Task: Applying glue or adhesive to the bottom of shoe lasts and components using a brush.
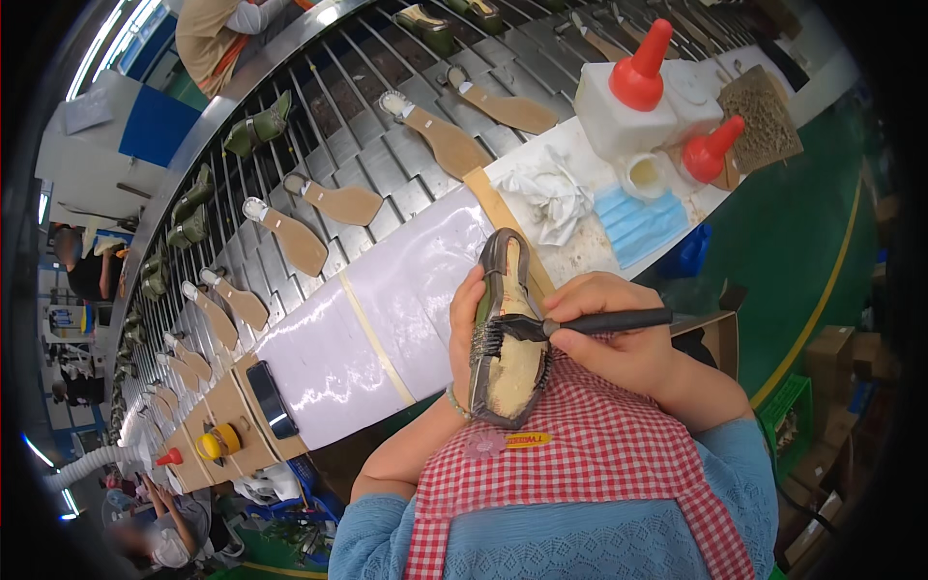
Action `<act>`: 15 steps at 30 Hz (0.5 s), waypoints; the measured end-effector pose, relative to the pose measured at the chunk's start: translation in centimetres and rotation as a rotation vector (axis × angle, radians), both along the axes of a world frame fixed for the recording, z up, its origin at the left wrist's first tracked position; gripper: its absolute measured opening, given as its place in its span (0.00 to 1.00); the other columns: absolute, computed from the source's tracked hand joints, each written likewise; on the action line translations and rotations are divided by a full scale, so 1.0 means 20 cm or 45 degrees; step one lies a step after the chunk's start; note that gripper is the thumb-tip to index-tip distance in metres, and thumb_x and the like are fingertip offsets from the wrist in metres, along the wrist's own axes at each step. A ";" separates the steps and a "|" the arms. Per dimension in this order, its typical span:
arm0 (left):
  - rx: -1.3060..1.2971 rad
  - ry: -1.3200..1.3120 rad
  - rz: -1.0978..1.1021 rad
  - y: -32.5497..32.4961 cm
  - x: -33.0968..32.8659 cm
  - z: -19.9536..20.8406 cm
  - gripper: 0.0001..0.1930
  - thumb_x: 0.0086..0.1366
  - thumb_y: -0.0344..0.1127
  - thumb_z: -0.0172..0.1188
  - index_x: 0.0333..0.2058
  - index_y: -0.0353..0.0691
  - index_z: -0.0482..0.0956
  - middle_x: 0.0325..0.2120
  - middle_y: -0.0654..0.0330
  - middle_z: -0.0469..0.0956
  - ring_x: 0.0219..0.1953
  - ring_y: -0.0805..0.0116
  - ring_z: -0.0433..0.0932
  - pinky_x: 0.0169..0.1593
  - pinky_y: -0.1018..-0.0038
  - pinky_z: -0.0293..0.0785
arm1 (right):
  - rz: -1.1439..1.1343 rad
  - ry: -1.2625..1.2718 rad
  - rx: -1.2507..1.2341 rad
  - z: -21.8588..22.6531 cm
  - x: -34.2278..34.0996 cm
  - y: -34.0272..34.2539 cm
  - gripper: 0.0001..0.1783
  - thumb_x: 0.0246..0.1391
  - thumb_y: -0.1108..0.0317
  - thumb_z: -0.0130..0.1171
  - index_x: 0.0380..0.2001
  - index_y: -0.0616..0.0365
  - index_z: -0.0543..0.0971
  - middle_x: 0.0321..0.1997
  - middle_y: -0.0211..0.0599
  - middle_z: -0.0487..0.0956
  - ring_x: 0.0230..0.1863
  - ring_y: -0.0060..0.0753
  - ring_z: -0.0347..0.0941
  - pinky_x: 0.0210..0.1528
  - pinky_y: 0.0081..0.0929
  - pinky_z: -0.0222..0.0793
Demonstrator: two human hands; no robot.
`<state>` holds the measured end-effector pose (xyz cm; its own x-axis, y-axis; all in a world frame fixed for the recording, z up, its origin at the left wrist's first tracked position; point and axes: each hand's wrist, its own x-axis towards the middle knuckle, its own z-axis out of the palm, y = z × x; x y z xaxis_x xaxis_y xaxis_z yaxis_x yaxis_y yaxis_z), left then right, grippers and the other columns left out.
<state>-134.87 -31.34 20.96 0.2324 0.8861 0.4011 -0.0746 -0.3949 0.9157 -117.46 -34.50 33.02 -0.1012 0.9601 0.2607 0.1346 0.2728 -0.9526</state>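
My left hand (465, 333) holds a dark green shoe upper on its last (514, 382) against my chest, fingers wrapped along its left side. The shoe's underside faces up, pale in the middle with a dark folded edge around it. In my right hand (611, 333), a brush with a black handle (628, 320) is pinched between thumb and fingers. Its dark bristles touch the left edge of the underside, near the middle of the shoe. My lower fingers on the right are curled and partly hidden.
Beyond the white-covered bench (387, 319), tan soles (445, 140) and green shoes (259, 126) lie on a metal slatted conveyor. Front right are a white bottle with a red nozzle (638, 77), an open jar (643, 176), crumpled tissue (551, 198) and a blue mask (638, 222). A phone (273, 398) lies left.
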 end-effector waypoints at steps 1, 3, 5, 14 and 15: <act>-0.009 -0.026 -0.011 0.00 0.00 0.00 0.42 0.51 0.24 0.67 0.61 0.43 0.53 0.62 0.55 0.52 0.59 0.61 0.64 0.59 0.69 0.66 | -0.033 -0.085 0.109 0.01 0.00 0.00 0.10 0.44 0.77 0.65 0.32 0.62 0.77 0.35 0.41 0.79 0.39 0.33 0.76 0.41 0.25 0.70; -0.036 0.004 -0.030 0.00 -0.02 0.00 0.41 0.52 0.23 0.66 0.61 0.45 0.53 0.62 0.55 0.52 0.59 0.61 0.63 0.59 0.68 0.66 | 0.034 -0.111 0.122 0.03 0.00 0.00 0.10 0.44 0.77 0.65 0.32 0.62 0.77 0.34 0.40 0.79 0.38 0.35 0.76 0.41 0.26 0.70; -0.061 0.034 -0.051 0.00 -0.03 0.01 0.40 0.52 0.23 0.65 0.61 0.46 0.54 0.62 0.55 0.51 0.59 0.61 0.63 0.59 0.68 0.66 | 0.168 -0.057 0.038 0.04 0.00 -0.01 0.10 0.43 0.76 0.66 0.31 0.62 0.77 0.33 0.40 0.79 0.37 0.36 0.76 0.39 0.28 0.70; -0.008 -0.033 -0.035 -0.01 -0.01 0.04 0.40 0.51 0.22 0.66 0.60 0.44 0.54 0.61 0.54 0.52 0.60 0.61 0.61 0.60 0.67 0.65 | -0.026 -0.397 0.390 0.07 -0.02 0.00 0.11 0.40 0.75 0.68 0.30 0.59 0.77 0.31 0.40 0.78 0.35 0.41 0.78 0.37 0.31 0.71; 0.020 0.035 -0.015 0.00 -0.02 0.04 0.40 0.51 0.24 0.66 0.60 0.43 0.54 0.61 0.53 0.53 0.61 0.59 0.61 0.60 0.67 0.65 | 0.012 -0.357 0.396 0.07 -0.03 0.00 0.12 0.39 0.74 0.68 0.30 0.58 0.78 0.31 0.40 0.78 0.35 0.43 0.77 0.37 0.32 0.72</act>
